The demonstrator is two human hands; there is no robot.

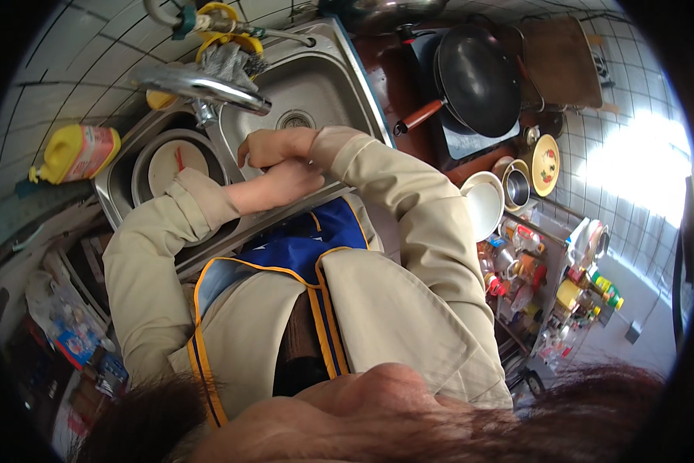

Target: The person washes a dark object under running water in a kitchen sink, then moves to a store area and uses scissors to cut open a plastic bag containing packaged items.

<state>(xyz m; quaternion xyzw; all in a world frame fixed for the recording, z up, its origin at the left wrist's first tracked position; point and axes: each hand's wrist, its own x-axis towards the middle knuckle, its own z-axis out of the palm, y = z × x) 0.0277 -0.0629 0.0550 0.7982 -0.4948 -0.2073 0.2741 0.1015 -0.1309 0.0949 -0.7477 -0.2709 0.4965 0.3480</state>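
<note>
Both hands are close together over the near part of the stainless steel sink basin (352, 87). My left hand (295, 183) lies lower and reaches right, its fingers tucked under the right wrist. My right hand (277, 149) crosses above it with bent fingers pointing down to the left. Nothing shows in either hand, but the overlap hides the left fingertips and the right palm. Beige cuffs are turned back on both forearms. Beyond the hands is the drain strainer (296, 120). The chrome faucet (208, 89) extends over the divider, with no water visible.
In the left basin (108, 197) sits a metal pot (141, 151) with a pale round item (164, 165) and something red. A yellow jug (80, 153) stands left. Right are a wok (480, 81) with a wooden handle (425, 116), a white bowl (484, 208) and a bottle rack.
</note>
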